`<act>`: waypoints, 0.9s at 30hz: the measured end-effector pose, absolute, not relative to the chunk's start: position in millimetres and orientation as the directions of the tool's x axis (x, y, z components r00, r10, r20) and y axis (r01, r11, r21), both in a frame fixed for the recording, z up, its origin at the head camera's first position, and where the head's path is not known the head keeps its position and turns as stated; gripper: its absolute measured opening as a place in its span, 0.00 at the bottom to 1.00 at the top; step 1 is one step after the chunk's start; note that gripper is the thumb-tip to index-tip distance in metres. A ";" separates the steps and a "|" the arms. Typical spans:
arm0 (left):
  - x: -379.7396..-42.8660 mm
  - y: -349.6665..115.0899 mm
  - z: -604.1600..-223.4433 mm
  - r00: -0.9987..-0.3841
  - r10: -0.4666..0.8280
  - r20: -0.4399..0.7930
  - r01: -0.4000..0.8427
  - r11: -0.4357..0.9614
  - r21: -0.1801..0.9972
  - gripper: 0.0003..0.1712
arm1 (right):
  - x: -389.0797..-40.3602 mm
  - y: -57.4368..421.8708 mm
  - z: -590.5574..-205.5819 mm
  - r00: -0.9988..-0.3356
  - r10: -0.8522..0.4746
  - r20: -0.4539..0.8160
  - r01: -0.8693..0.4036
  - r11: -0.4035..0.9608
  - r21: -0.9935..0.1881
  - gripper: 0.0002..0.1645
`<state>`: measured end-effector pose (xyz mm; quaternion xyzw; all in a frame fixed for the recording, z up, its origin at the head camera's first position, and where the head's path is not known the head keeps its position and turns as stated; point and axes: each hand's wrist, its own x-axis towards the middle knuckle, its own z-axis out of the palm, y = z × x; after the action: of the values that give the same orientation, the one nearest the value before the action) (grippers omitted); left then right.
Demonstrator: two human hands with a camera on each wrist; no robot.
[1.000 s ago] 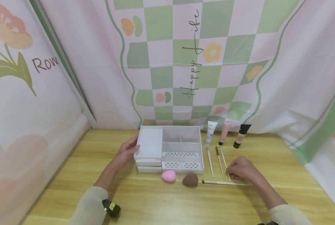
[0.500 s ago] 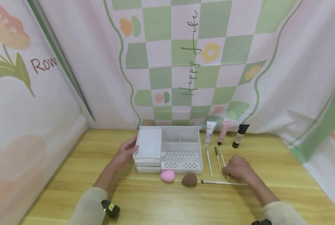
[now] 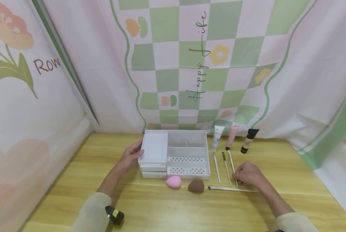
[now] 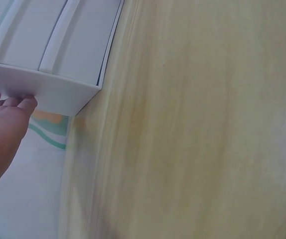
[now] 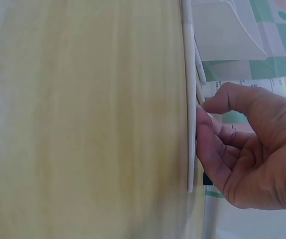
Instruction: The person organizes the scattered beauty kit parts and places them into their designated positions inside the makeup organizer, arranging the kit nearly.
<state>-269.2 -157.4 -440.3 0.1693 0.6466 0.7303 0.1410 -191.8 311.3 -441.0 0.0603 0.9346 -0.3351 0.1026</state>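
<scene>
Wooden table (image 3: 173, 211): right hand (image 3: 249, 174) pinches brush (image 3: 231, 161), tip now shifted; left hand (image 3: 129, 158), relaxed, touches organizer (image 3: 155, 146).

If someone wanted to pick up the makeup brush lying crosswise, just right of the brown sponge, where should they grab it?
Probably by the middle of its slim handle, pinched from above and the near side. The crosswise makeup brush lies flat, dark bristles pointing left toward the brown makeup sponge. The right hand is on the far side.

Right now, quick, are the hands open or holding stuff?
Left hand: open, touching the side of the white box.
Right hand: closed, pinching a thin brush.
</scene>
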 end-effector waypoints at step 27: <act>-268.8 -168.0 -443.9 -0.829 0.522 0.200 0.101 -0.211 0.972 0.42 | -185.9 322.1 -432.9 -0.966 -0.062 -0.250 0.175 0.557 -0.812 0.19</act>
<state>-268.8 -168.0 -443.9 0.2549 0.6116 0.7352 0.1432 -185.9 322.1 -432.9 0.0322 0.8731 -0.4698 0.1261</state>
